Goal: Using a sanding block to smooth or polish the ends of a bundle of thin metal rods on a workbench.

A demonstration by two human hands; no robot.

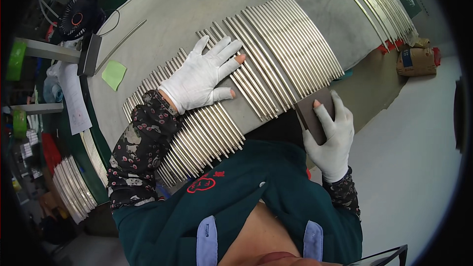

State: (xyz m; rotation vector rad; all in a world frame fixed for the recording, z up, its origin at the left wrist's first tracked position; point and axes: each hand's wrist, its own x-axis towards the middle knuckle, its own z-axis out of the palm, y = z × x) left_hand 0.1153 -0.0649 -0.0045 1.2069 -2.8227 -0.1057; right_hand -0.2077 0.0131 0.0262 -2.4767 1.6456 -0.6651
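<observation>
Many thin metal rods (295, 39) lie side by side in rows across the grey table. My left hand (202, 74), in a white glove with some fingertips bare, rests flat with spread fingers on top of the rods at the middle. Beneath it, more metal rods (202, 138) stretch toward my body; the glove hides part of them. At the table's near edge, my right hand (332, 138), gloved the same way, grips a dark brown flat block (315, 116) between thumb and fingers. The block's upper edge is beside the near ends of the right-hand rods.
More rods (387, 15) lie at the far right, near a brown package (419, 61). A single rod (120, 44) and a green paper note (114, 75) are on the left of the table (162, 29). A black fan (79, 17) stands beyond, and bundled rods (74, 187) sit lower left.
</observation>
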